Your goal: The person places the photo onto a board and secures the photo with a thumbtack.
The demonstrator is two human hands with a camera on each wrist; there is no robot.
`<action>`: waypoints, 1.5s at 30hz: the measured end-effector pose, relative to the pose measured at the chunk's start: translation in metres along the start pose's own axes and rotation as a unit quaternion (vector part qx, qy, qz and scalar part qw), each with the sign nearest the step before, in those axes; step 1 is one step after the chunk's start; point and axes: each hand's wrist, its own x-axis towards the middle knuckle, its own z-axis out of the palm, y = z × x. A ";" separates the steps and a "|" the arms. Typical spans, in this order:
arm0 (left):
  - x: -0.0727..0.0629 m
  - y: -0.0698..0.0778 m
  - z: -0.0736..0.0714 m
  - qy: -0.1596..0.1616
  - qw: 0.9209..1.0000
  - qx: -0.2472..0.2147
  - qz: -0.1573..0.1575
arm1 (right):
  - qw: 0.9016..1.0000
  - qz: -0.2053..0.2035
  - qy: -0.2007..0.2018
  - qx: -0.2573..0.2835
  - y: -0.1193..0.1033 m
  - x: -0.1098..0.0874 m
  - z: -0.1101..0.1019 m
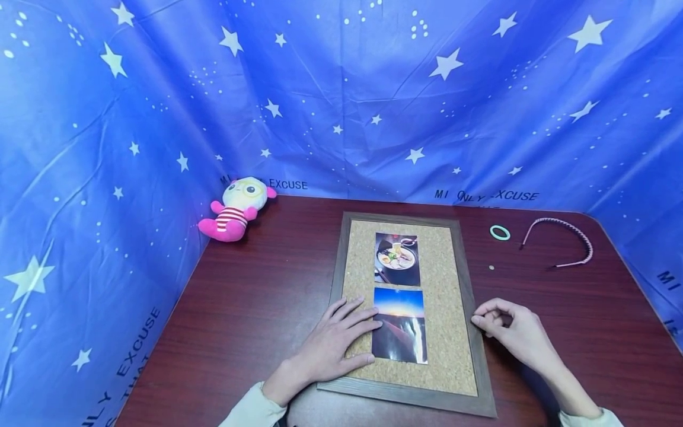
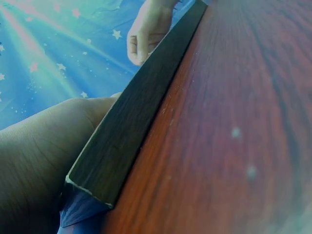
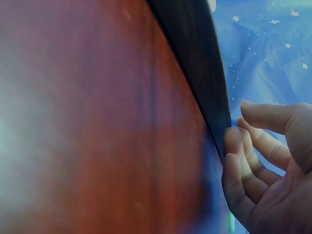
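Left hand [image 1: 335,341] spreads on corkboard [image 1: 450,356]; right hand [image 1: 516,329] curls at its edge [image 1: 466,284], grip unclear.

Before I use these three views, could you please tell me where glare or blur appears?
Head view: pale sheen, probably glare, on the lower photo; left wrist view: light streaks across the starry curtain, haze in the lower-right corner over the table; right wrist view: table blurred, pale glare at the left edge, right hand clearer.
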 end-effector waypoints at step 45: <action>0.000 -0.001 0.003 0.018 1.000 -0.006 -0.006 | 0.984 0.097 0.064 -0.132 0.058 0.087 -0.028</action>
